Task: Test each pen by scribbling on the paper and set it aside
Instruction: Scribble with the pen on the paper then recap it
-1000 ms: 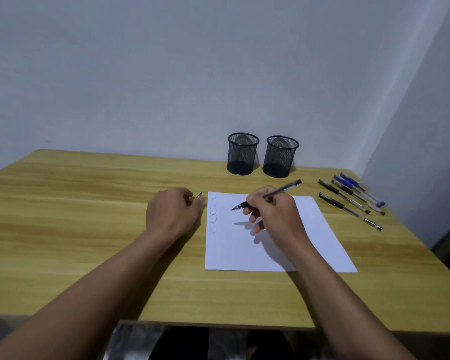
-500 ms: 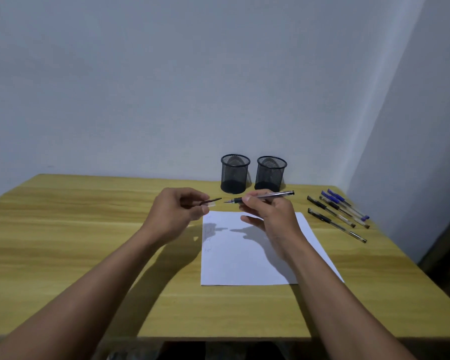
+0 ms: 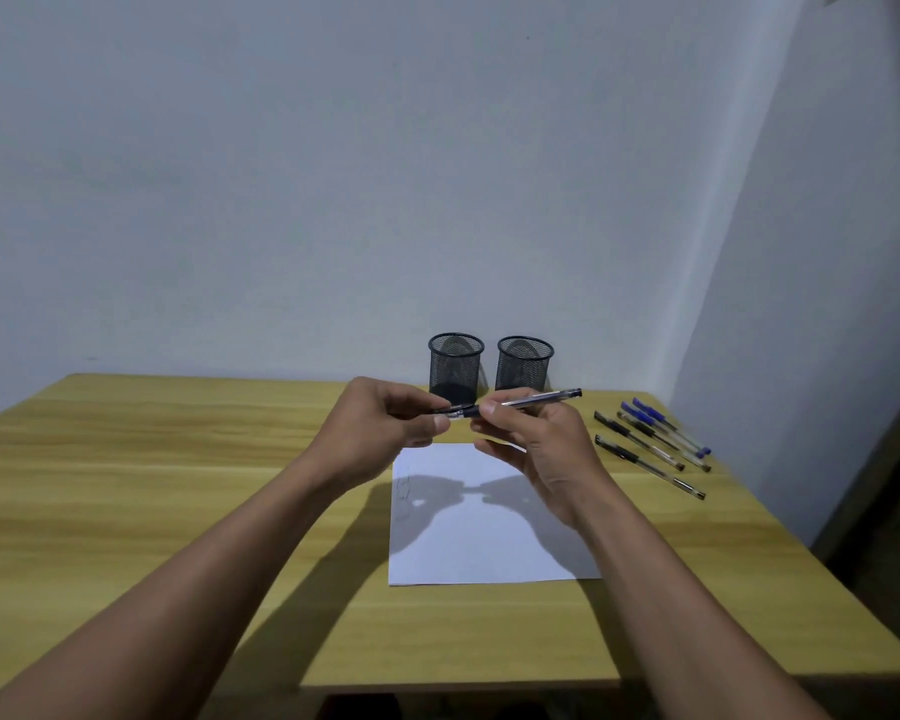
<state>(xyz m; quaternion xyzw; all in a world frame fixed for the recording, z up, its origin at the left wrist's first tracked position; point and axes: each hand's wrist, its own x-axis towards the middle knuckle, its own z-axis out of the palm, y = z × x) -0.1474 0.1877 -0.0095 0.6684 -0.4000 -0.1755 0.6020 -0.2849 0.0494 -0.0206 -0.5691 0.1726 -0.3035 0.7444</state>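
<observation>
A clear black-ink pen is held level in the air above the white paper, pinched by my right hand. My left hand grips the pen cap, which sits over the pen's tip end. Both hands meet above the paper's far edge. Faint scribbles mark the paper's left side. Several more pens, black and blue, lie in a row on the table to the right of the paper.
Two black mesh pen cups stand at the back of the wooden table, against the wall. A side wall runs close along the table's right edge.
My right hand lifted the pen off the paper. Both hands rose and came together, and the cap in my left hand now sits on the pen's tip.
</observation>
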